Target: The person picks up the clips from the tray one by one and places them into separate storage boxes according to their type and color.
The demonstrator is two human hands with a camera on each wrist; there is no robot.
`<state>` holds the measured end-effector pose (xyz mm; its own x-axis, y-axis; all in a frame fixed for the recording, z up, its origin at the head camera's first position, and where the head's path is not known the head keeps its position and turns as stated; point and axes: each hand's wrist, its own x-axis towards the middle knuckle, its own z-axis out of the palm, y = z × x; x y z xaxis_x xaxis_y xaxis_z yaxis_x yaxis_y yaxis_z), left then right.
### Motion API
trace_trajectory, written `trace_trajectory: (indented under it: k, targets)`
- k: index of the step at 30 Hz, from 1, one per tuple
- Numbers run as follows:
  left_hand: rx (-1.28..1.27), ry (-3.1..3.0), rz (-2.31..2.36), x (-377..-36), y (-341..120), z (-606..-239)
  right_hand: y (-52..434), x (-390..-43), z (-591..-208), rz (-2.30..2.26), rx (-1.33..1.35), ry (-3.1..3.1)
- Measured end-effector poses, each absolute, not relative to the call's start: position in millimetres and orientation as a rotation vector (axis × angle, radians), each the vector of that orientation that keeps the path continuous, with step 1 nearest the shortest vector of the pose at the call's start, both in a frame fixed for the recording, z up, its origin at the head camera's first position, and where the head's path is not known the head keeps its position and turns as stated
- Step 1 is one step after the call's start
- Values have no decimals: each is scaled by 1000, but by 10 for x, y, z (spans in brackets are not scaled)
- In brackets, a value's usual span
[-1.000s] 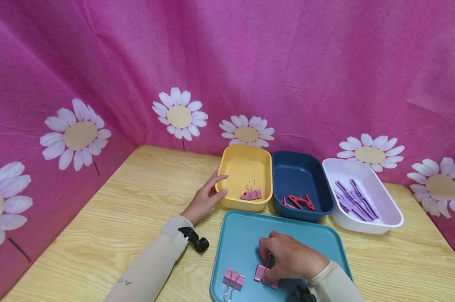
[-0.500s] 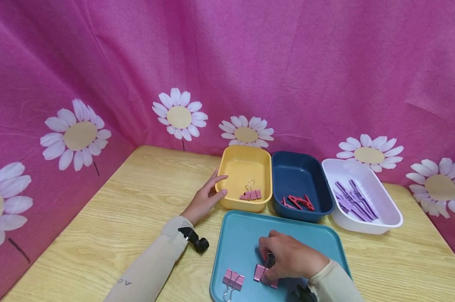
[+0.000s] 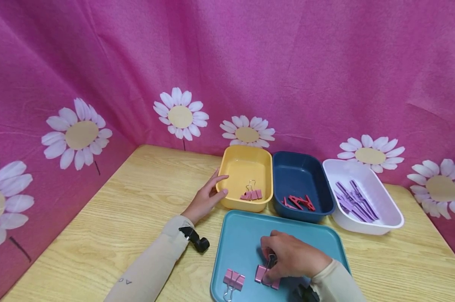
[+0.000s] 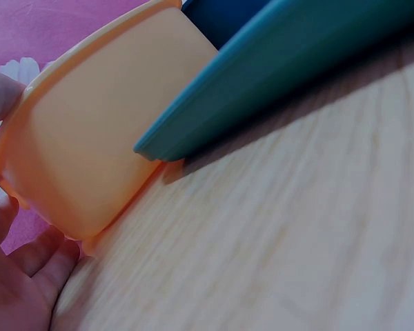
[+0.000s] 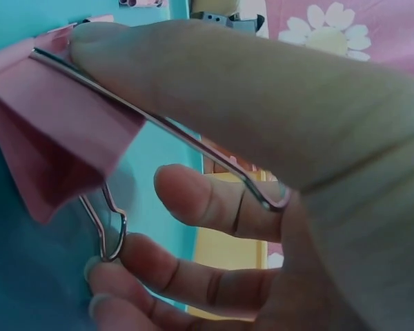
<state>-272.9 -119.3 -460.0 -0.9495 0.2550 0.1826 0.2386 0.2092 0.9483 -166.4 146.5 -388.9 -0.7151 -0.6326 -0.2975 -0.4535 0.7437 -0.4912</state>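
My left hand (image 3: 205, 199) holds the left rim of a yellow plastic bin (image 3: 246, 165), fingers and thumb about its near left corner. Inside the bin lie pink binder clips (image 3: 252, 194) with wire handles. My right hand (image 3: 293, 256) is over the teal tray (image 3: 242, 235) and grips a pink binder clip (image 5: 62, 110). In the right wrist view my thumb presses on the clip's body beside one wire handle, and fingertips touch the other handle. Another pink binder clip (image 3: 233, 280) lies on the tray to the left.
A navy bin (image 3: 297, 167) with red clothespins (image 3: 302, 202) stands right of the yellow one. Beyond it, a white bin (image 3: 391, 214) contains purple plastic forks or knives (image 3: 354, 201). A pink flowered cloth (image 3: 307, 75) hangs behind the wooden table (image 3: 118, 218).
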Motion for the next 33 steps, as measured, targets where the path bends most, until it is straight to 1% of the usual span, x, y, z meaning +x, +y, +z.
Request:
trace_trajectory:
  k: [10, 17, 19, 24, 26, 33]
  targets:
    - [495, 2443, 1944, -2720, -1192, -4633, 1474, -1682, -3886, -558, -888, 2494]
    - [507, 2435, 1951, -2722, -1191, -4624, 1483, -1705, -3868, -591, -843, 2452]
    - [511, 2425, 1937, -2674, -1188, -4549, 1483, -1708, -3869, -598, -840, 2456]
    - [486, 2431, 1928, -2670, -1178, -4554, 1485, -1714, -3878, -609, -854, 2476]
    - [477, 2441, 1938, -2719, -1178, -4631, 1482, -1717, -3875, -612, -852, 2478]
    - [462, 2435, 1943, -2722, -1189, -4632, 1464, -1749, -3839, -630, -829, 2487]
